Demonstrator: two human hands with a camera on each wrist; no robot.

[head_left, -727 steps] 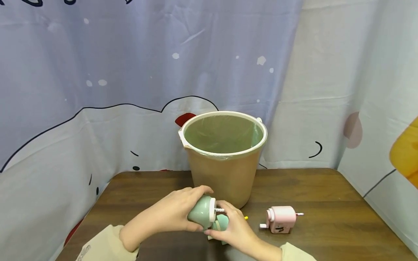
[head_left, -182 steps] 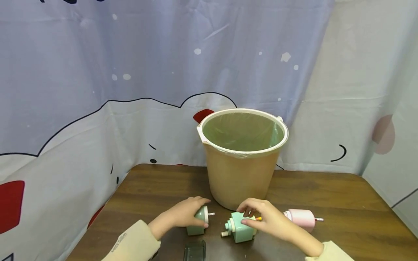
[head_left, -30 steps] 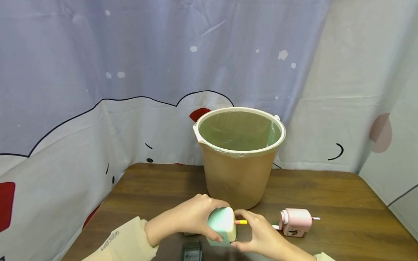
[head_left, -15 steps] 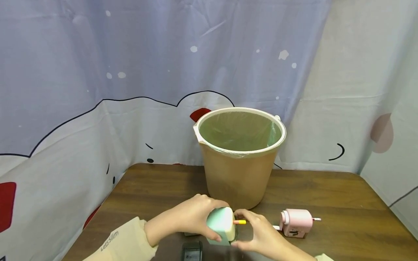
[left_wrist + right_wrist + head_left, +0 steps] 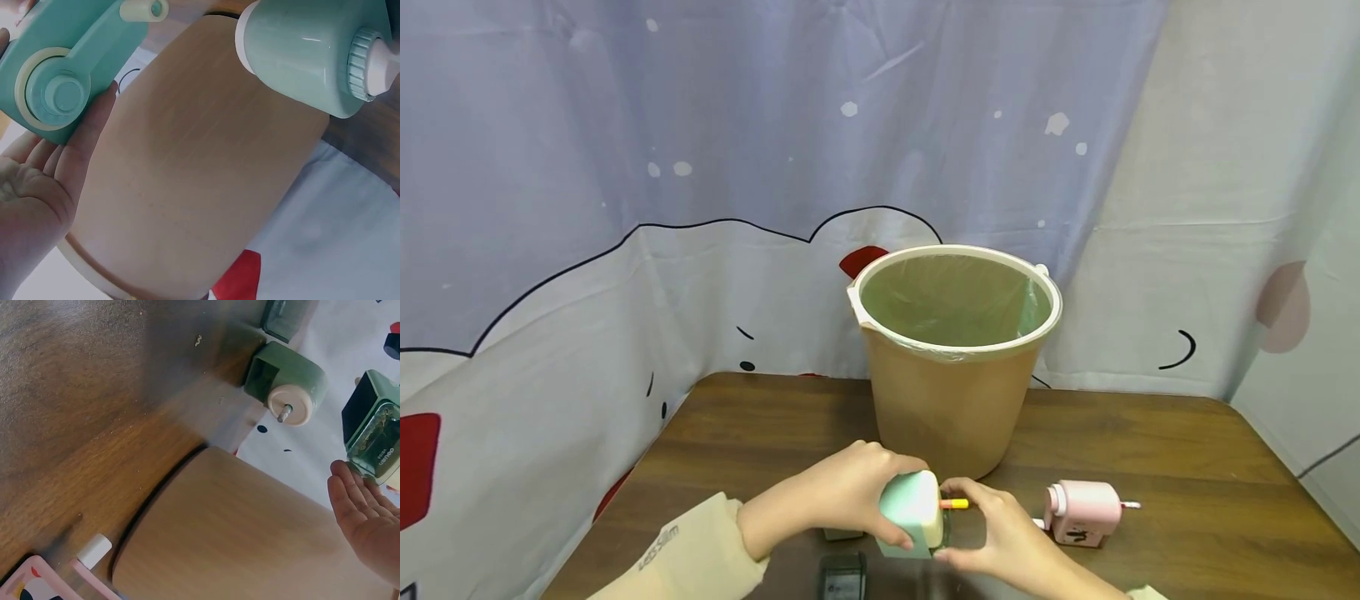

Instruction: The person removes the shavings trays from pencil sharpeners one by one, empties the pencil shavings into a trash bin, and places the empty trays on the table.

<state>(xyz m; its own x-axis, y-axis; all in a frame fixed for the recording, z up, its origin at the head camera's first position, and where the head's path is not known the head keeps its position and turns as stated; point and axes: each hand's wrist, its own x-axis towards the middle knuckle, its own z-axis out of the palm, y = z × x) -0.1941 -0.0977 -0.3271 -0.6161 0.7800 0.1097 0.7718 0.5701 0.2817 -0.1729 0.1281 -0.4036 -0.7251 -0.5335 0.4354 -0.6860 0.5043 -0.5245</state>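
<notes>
We note, before the beige plastic bucket (image 5: 951, 408), left hand (image 5: 856, 490) gripping the mint-green boxy plastic sharpener (image 5: 906, 512), right hand (image 5: 1000, 533) pinching its clear plastic shavings drawer (image 5: 378, 447), apparently unemptied. Sage-green rounded plastic sharpener (image 5: 300, 367): drawerless already.

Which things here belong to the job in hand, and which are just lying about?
In the job:
mint sharpener, in the left hand
clear drawer, in the right hand
lined bucket, probably

Apparently just lying about:
pink sharpener
sage-green sharpener
loose drawer near it
</notes>
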